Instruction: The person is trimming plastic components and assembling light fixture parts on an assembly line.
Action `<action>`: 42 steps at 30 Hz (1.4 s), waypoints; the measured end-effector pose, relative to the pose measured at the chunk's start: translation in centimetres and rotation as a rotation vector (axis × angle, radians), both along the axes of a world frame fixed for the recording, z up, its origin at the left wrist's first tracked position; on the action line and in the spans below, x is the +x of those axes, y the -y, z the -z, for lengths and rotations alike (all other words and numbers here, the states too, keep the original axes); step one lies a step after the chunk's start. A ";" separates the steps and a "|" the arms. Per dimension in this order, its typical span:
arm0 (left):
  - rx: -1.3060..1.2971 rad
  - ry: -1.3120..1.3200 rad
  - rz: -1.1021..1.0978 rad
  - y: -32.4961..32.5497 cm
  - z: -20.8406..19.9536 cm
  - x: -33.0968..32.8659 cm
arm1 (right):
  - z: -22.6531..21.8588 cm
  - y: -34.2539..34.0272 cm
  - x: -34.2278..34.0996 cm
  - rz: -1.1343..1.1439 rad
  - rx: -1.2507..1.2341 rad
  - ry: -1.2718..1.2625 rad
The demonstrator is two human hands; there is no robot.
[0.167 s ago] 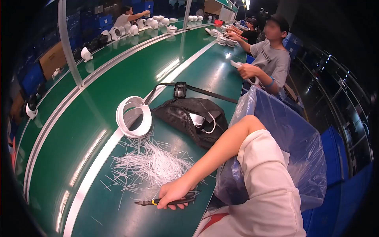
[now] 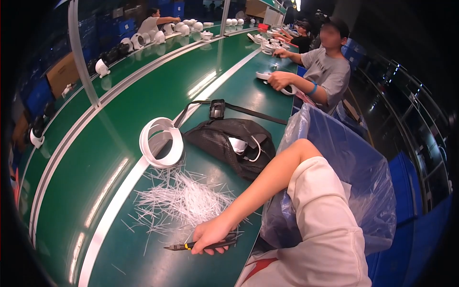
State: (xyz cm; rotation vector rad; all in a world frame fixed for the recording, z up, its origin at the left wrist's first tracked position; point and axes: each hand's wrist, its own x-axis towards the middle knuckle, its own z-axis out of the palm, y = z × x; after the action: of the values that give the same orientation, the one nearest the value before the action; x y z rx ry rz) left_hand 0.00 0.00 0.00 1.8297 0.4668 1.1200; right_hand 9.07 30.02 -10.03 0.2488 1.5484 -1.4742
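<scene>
The wearer's right hand [image 2: 210, 237] reaches in from the right along a bare forearm, its fingers wrapped around the handles of a pair of pliers [image 2: 178, 247], black with a yellow band. The pliers are low over a green tabletop [image 2: 158, 268], near its close edge, with their nose pointing left. The left hand is out of view, so its state cannot be told. Just beyond the right hand lies a loose heap of thin white strips [image 2: 184, 198], a few scattered around it. At the heap's far side stands a white ring [image 2: 145, 146], tilted so its round opening shows. Right of the ring is a black mesh bag [image 2: 215, 138] with a strap and buckle [image 2: 217, 109]; a white cable [image 2: 258, 148] curls from its opening. At the right, clear plastic [image 2: 377, 191] lines a blue bin [image 2: 334, 138]. Farther along, a co-worker in a grey shirt [image 2: 334, 74] holds a white curved part [image 2: 264, 76] over the tabletop's edge. White rounded parts [image 2: 184, 29] line the far left side.
</scene>
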 end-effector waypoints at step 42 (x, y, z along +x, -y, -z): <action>0.729 -0.065 0.324 -12.2 -1.0 -2.2 | -0.1 0.6 -1.5 -0.600 0.056 -0.066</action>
State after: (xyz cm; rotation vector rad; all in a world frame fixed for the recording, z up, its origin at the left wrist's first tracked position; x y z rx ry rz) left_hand -2.22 12.16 0.98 2.4563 -0.2470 1.0782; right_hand 7.61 29.44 -9.97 -0.2227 1.5397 -0.9733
